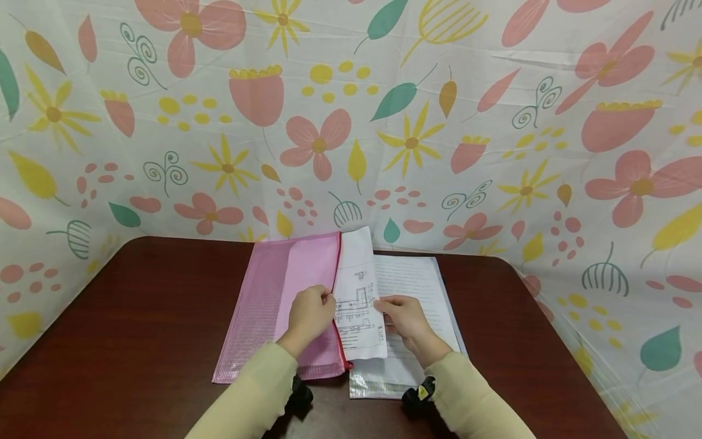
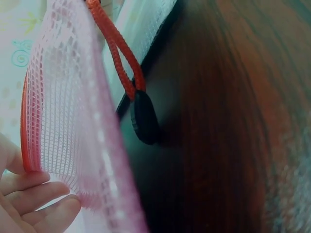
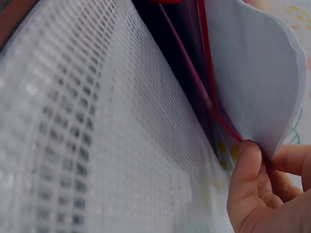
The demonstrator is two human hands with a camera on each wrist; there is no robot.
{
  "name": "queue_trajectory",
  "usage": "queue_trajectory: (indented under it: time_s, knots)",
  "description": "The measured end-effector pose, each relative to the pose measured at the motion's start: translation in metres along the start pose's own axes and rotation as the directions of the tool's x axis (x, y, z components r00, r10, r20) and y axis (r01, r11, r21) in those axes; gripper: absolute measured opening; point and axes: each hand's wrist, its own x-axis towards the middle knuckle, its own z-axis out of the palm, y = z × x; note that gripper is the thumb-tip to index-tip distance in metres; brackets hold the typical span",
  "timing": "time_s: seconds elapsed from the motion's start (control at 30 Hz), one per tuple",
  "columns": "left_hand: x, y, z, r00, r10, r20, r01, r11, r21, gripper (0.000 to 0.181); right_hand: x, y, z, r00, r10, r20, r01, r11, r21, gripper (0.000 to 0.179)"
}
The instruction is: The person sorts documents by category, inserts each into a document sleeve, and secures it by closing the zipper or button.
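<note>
A pink mesh zipper pouch [image 1: 249,317] with a red zipped edge lies at the centre-left of the table. My left hand [image 1: 311,312] pinches its red edge, as the left wrist view also shows at the mesh [image 2: 58,121]. White printed sheets [image 1: 359,341] with line drawings stick partly out of the pouch's open side. My right hand [image 1: 406,320] pinches their outer edge between thumb and fingers; in the right wrist view the sheets [image 3: 252,73] bow slightly. Beneath them on the right lies a clear mesh pouch [image 1: 378,387] holding a page of text.
The dark wooden table [image 1: 153,317] extends to both sides. A flower-patterned cloth [image 1: 351,122] hangs behind it and along the sides. From the pink pouch's zipper hangs a red cord pull [image 2: 119,53] with a black tip.
</note>
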Motion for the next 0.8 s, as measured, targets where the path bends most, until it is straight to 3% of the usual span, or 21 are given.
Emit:
queue_trajectory:
  time_s: [0.8]
  knots:
    - [-0.003, -0.009, 0.002, 0.997, 0.065, -0.043, -0.068, 0.995, -0.071, 0.021, -0.002, -0.004, 0.014, 1.0, -0.006, 0.017, 0.006, 1.0, 0.012, 0.028]
